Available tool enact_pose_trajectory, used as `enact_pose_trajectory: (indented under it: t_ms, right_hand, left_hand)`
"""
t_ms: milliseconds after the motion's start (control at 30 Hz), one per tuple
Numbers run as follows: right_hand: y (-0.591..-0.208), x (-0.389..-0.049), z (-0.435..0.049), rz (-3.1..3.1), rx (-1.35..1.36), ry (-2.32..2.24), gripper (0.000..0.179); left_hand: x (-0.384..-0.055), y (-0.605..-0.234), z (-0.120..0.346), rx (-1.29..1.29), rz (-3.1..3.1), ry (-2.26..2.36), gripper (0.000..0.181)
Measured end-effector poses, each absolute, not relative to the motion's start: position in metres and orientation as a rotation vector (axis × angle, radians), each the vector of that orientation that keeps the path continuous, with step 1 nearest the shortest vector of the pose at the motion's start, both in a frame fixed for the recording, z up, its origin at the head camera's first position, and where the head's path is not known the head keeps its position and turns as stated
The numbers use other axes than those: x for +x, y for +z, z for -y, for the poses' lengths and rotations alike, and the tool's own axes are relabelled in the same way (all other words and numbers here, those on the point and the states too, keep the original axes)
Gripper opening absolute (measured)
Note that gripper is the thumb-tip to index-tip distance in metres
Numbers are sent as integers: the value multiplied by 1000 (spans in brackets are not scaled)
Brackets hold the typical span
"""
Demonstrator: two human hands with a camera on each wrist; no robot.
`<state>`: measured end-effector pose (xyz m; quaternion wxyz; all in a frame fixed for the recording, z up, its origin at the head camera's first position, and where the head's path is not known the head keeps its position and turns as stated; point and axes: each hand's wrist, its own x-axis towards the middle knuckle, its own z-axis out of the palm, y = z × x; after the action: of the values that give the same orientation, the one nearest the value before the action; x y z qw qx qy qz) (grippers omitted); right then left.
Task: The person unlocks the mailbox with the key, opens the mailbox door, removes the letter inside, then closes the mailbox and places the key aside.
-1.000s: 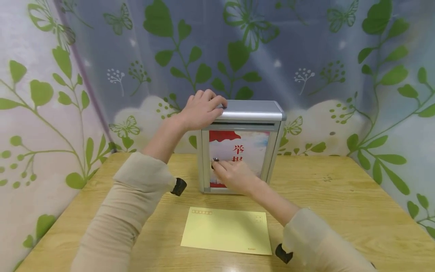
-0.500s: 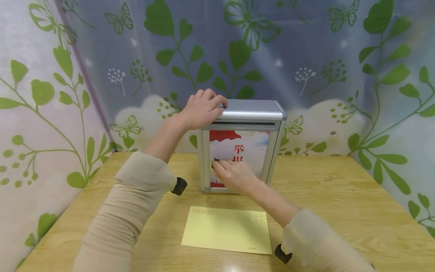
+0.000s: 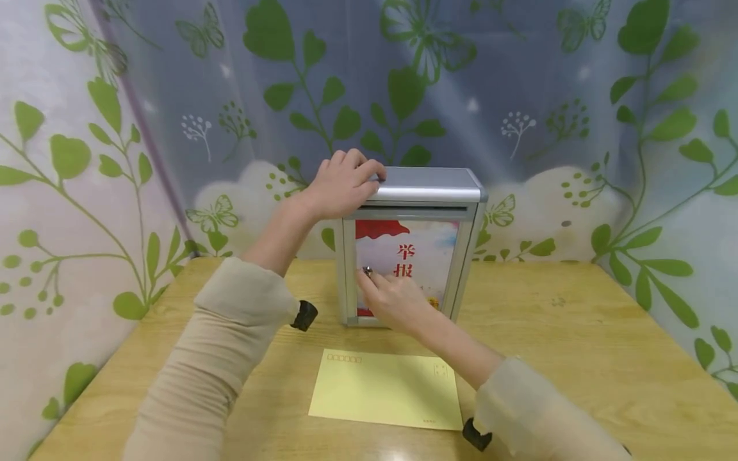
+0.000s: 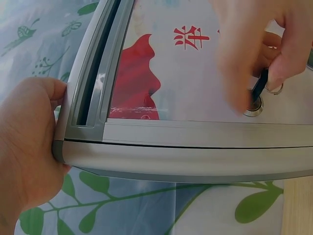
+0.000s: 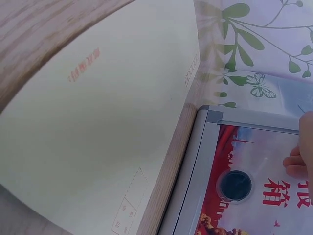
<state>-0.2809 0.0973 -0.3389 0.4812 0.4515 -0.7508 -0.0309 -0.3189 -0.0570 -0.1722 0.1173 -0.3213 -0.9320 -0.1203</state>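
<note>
A silver metal suggestion box (image 3: 429, 180) stands upright on the table, with a slot near its top and red characters on its front panel. My left hand (image 3: 344, 186) grips its upper left corner, fingers over the top and thumb at the front edge. At the left of the panel my right hand (image 3: 398, 299) pinches a key with a black head (image 4: 262, 83). The key sits in a round lock (image 4: 253, 110), and a small ring hangs from it. A pale yellow envelope (image 3: 383, 390) lies flat in front of the box, under my right forearm.
The wooden table (image 3: 582, 346) extends to both sides of the box. Close behind it hangs a leaf-patterned curtain (image 3: 519, 83). A round dark window (image 5: 235, 185) shows low on the box's panel.
My right hand has turned slightly at the lock and its knuckles have lowered, so more of the red characters shows. My left hand, the box and the envelope stay in place.
</note>
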Motion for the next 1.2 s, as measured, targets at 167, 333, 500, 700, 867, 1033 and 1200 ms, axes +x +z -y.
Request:
enact_pose_trajectory:
  t_ms: [167,333,500,700,867,1033,1200]
  right_hand:
    - [-335,-280,-95,1866,1112,-94,18]
    - [-332,-278,-96,1902,1146,-128,18]
    - [-332,-277,-98,1911,1160,-203,22]
    - [-338,-277,-95,1925,1108,-102,25]
    - [-338,-275,-90,1971,1048,-83,14]
    - [-337,-274,-88,2039,1060,27,8]
    - [-336,-273,-88,2070,1083,109,7]
  left_hand:
    - [-318,-168,59,-933,2722,-342,34]
    - [-318,-168,60,-928,2730,-346,34]
    - [-320,-171,59,-926,2740,-370,33]
    - [-321,-175,58,-936,2739,-376,33]
    - [-321,-173,58,-946,2735,-369,33]
    - [-320,-171,57,-944,2741,-361,34]
    - [-321,-172,57,-948,2730,-359,33]
